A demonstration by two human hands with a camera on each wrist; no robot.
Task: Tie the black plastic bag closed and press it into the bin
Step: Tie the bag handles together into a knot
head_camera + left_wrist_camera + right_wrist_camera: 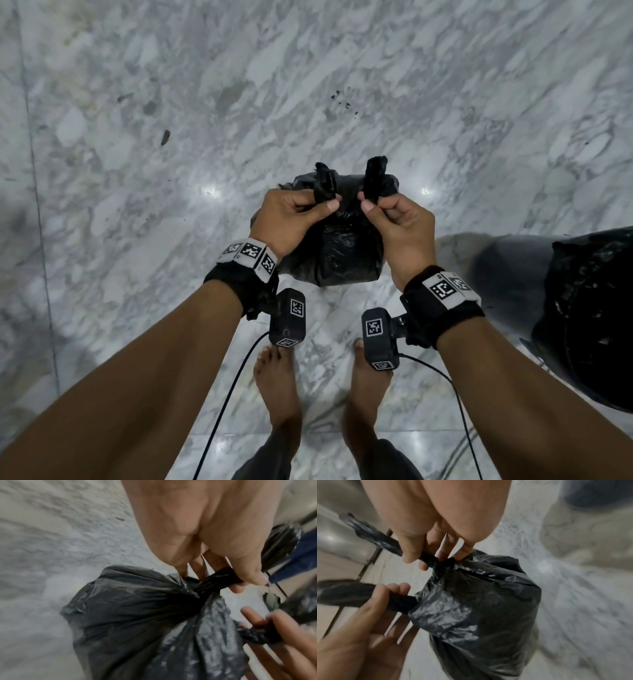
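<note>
Bag (337, 246), black plastic and full, is held above the marble floor (137, 137), just ahead of the person's bare feet (277, 383). Two twisted ears of plastic stand up at its top, apart and not knotted.

Left hand (291, 216): fingers curled, thumb and fingers pinching the left ear (325, 181). The left wrist view shows the ear drawn taut from the gathered neck.

Right hand (399, 228): fingers curled, pinching the right ear (375, 178) in like manner. The two thumbs sit close together, not touching.

Bin (589, 322), dark and lined with black plastic, stands on the floor at the right edge, apart from the bag.

Wrist cameras (287, 317) hang under both wrists, cables (222, 411) trailing near.
</note>
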